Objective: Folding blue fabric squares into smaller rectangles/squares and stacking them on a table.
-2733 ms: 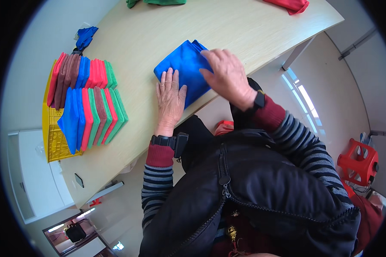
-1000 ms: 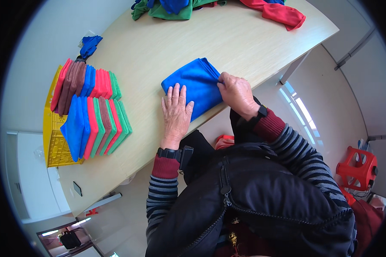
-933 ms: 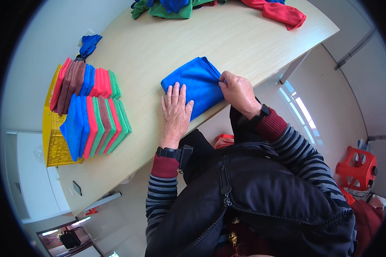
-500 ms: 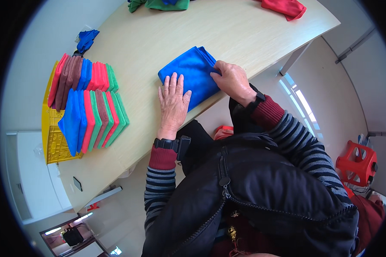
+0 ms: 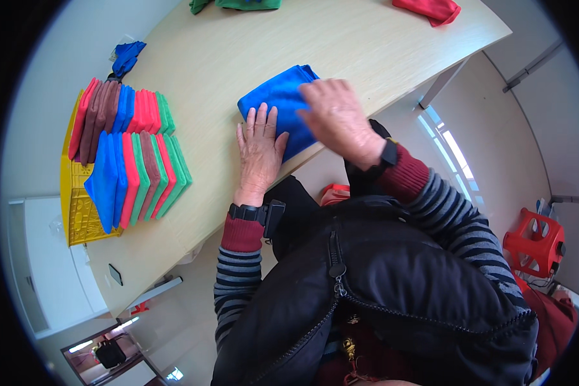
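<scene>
A folded blue cloth (image 5: 282, 90) lies at the table's near edge, with layered folds at its far right corner. My left hand (image 5: 259, 149) rests flat on its left part, fingers stretched out and open. Over the cloth's right side is my right hand (image 5: 338, 119), smeared by motion. Its thumb stands apart from the fingers, and nothing shows held in it. Whether the right palm touches the cloth is hidden.
To the left, a yellow plastic crate (image 5: 77, 206) holds two rows of folded red, brown, blue and green cloths (image 5: 141, 174). A loose blue cloth (image 5: 127, 58) lies behind it. Green cloth (image 5: 248, 3) and red cloth (image 5: 429, 9) lie at the far side. A phone (image 5: 115, 275) sits front left.
My right hand has let go of the cloth's right edge and moved slightly left and away from me, over the cloth. The right part now lies folded narrower. My left hand stays in place.
</scene>
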Demonstrator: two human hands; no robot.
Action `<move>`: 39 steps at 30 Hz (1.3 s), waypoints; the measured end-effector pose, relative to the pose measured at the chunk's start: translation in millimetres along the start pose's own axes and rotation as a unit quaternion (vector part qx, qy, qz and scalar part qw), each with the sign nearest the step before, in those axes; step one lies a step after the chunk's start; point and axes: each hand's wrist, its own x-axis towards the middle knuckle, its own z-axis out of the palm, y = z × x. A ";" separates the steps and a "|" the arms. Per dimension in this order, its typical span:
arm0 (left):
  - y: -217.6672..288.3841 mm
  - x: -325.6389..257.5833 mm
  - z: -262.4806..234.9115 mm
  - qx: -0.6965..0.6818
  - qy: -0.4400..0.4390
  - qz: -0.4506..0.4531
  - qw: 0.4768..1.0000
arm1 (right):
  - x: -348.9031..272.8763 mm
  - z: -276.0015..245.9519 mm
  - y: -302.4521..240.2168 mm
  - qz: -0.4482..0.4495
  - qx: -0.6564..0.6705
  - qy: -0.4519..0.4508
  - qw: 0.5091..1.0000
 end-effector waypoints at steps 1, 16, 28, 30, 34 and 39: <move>-1.6 -0.1 3.4 -0.001 -0.001 0.005 1.000 | 5.1 10.1 -11.4 -0.044 0.036 0.011 0.998; 5.1 -14.2 -0.8 -0.022 0.009 -0.056 0.998 | 18.2 84.1 22.3 -0.033 -0.085 -0.018 0.996; -25.6 -15.0 -13.7 -0.151 0.051 -0.097 0.982 | 14.7 50.3 48.3 0.019 -0.177 -0.019 0.984; -39.4 -3.6 -14.7 -0.152 0.069 -0.110 0.980 | 19.6 53.9 37.9 -0.010 -0.211 0.002 0.977; -37.2 26.0 -14.5 -0.065 0.057 -0.059 0.995 | 29.6 71.5 12.7 -0.102 -0.108 -0.009 0.989; -44.2 49.9 12.8 -0.054 0.018 -0.060 0.997 | 43.3 88.4 26.9 -0.072 -0.117 -0.044 0.989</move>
